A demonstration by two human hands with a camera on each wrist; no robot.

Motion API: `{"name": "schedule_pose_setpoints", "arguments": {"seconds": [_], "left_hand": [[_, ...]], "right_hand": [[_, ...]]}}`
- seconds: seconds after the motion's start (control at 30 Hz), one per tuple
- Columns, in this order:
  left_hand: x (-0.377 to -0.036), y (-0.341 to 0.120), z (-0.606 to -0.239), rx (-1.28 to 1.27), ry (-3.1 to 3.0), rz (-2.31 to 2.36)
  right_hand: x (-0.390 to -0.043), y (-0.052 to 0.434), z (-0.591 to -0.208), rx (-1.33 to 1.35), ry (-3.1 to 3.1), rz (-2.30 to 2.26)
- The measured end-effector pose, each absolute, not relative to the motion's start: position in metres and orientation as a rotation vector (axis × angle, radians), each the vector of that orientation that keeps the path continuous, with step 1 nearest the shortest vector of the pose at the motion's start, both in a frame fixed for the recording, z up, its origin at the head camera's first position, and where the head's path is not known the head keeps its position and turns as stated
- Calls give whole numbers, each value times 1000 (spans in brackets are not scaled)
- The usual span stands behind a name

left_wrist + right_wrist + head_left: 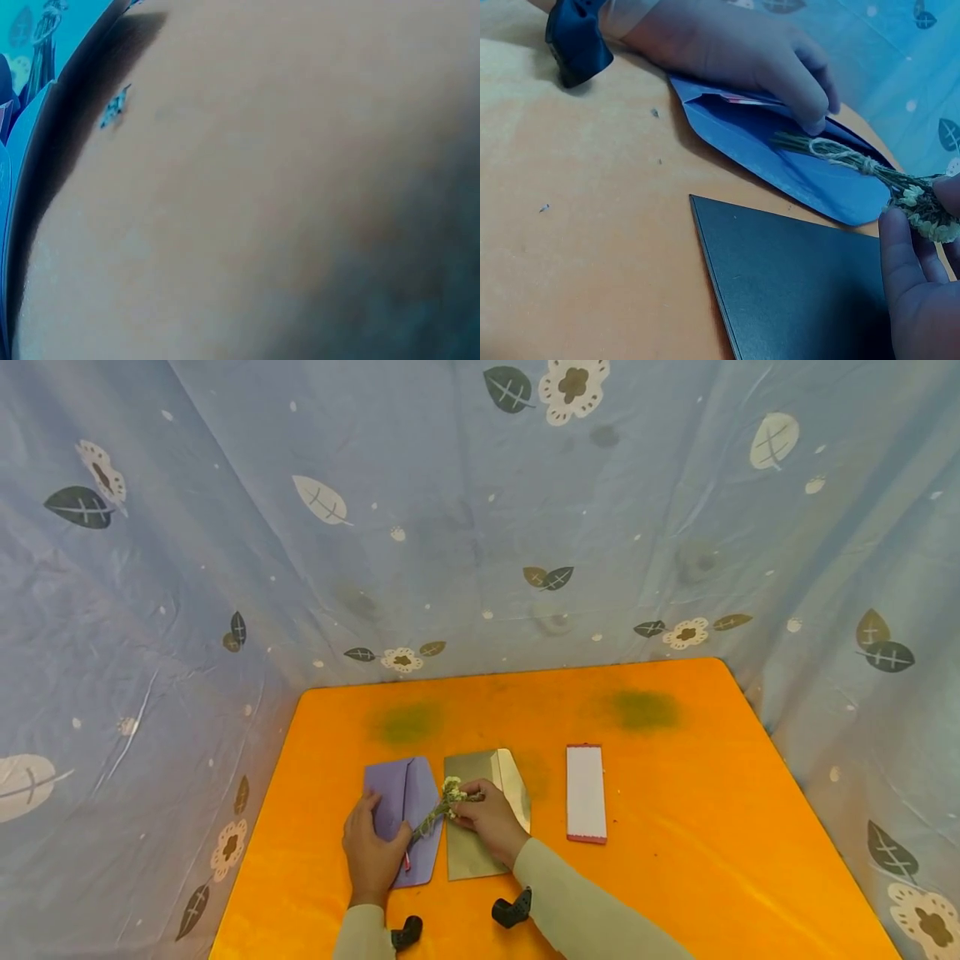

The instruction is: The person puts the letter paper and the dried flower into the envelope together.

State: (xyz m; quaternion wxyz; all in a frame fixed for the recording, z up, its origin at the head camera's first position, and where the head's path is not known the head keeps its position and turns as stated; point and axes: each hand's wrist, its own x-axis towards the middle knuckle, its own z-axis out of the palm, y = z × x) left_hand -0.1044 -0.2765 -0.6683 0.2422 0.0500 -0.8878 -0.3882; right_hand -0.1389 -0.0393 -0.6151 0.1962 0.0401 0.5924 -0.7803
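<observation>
A purple envelope (386,797) lies with its flap unfolded to the right. My left hand (371,856) grips its left side, thumb by the mouth, which gapes in the right wrist view. A red-and-white thing (742,100) shows inside that mouth; its kind is unclear. Pinched by the flower heads in my right hand (487,818) is a small bunch of dried flowers (432,820), tied with string. Its stems point left, over the flap and close to the left thumb. Skin fills most of the left wrist view.
Under my right hand lies a gold envelope (468,767), flap unfolded to the right. A long white box (586,793) with red ends sits farther right on the orange table (690,777). Patterned curtains (450,527) stand behind and at both sides.
</observation>
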Motion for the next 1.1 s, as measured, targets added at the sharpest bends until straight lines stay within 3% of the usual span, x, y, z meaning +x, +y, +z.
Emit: {"name": "schedule_pose_setpoints", "arguments": {"seconds": [1.1], "left_hand": [[-103,-275,-665,199,-2414,-1132]], "right_hand": [[-140,-69,-617,123,1675,-2143]]}}
